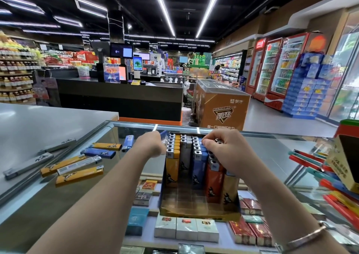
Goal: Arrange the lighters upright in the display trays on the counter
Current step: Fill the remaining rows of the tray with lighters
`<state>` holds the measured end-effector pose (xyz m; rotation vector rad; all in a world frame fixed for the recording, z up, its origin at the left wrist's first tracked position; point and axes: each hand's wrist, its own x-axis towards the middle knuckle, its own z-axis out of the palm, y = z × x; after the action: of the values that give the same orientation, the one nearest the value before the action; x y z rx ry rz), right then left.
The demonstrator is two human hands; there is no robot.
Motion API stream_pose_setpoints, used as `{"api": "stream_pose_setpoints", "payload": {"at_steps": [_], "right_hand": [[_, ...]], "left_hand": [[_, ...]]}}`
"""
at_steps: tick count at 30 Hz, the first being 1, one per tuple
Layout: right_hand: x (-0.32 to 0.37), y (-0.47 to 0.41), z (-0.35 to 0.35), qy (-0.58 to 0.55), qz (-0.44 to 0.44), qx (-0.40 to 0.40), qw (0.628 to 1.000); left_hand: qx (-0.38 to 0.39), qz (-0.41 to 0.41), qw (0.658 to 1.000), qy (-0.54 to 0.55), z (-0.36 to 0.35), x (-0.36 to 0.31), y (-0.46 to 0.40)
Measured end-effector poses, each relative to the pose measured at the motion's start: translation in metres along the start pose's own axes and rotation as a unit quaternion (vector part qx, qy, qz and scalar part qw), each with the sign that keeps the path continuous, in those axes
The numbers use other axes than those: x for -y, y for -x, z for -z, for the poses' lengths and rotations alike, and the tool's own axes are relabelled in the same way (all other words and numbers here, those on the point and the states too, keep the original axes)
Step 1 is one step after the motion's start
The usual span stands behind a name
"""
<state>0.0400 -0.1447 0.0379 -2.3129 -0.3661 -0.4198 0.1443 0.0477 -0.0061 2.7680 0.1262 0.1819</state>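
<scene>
A cardboard display tray (194, 213) stands on the glass counter (272, 152) before me. Rows of upright lighters fill its far part: yellow (172, 166), grey (185, 156), blue (199, 164) and orange (214, 183). My left hand (150, 144) is at the tray's far left corner, fingers curled around a blue lighter (164, 135). My right hand (223, 147) rests on the tops of the right-hand rows, fingers curled over the lighter heads. Several loose lighters lie flat on the counter at left, among them yellow (78, 176), blue (99, 152) and grey (29, 165) ones.
A second box (343, 156) with coloured stick lighters (310, 166) fanned below it sits at the right edge. Cigarette packs (186, 229) show under the glass. A grey worktop (38, 121) adjoins on the left. Beyond are a checkout counter and a freezer chest (221, 106).
</scene>
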Motion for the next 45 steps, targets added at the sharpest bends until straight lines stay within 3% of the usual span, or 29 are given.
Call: {"api": "stream_pose_setpoints", "payload": {"at_steps": [3,6,9,16,22,27,30,35,39,45], "right_hand": [[0.001,0.001,0.001,0.001,-0.004,0.003,1.000],[0.002,0.001,0.000,-0.001,-0.008,0.007,1.000],[0.002,0.002,0.000,0.000,-0.006,0.004,1.000],[0.001,0.001,-0.001,0.004,0.001,-0.001,1.000],[0.001,0.001,-0.001,0.001,-0.001,-0.001,1.000],[0.002,0.002,0.000,0.000,0.006,0.002,1.000],[0.002,0.001,0.000,0.002,0.012,0.000,1.000],[0.000,0.000,-0.001,0.007,0.015,-0.007,1.000],[-0.001,-0.001,-0.001,0.009,0.010,-0.003,1.000],[-0.001,-0.002,-0.001,0.013,0.020,-0.015,1.000]], "left_hand": [[-0.043,0.036,0.997,0.055,0.005,0.005,0.005],[-0.154,0.068,0.980,0.107,0.016,0.025,0.009],[-0.226,0.102,0.966,0.073,0.024,0.047,0.012],[-0.113,0.154,0.977,-0.098,0.022,0.047,0.004],[-0.083,0.110,0.990,-0.042,0.028,0.045,0.010],[-0.157,0.108,0.979,0.071,0.047,0.065,0.018],[-0.119,0.126,0.985,0.023,0.060,0.090,0.022],[-0.045,0.064,0.994,-0.079,0.063,0.107,0.013],[-0.003,0.053,0.994,-0.096,0.063,0.102,0.002],[0.001,0.012,0.992,-0.124,0.056,0.096,-0.005]]}}
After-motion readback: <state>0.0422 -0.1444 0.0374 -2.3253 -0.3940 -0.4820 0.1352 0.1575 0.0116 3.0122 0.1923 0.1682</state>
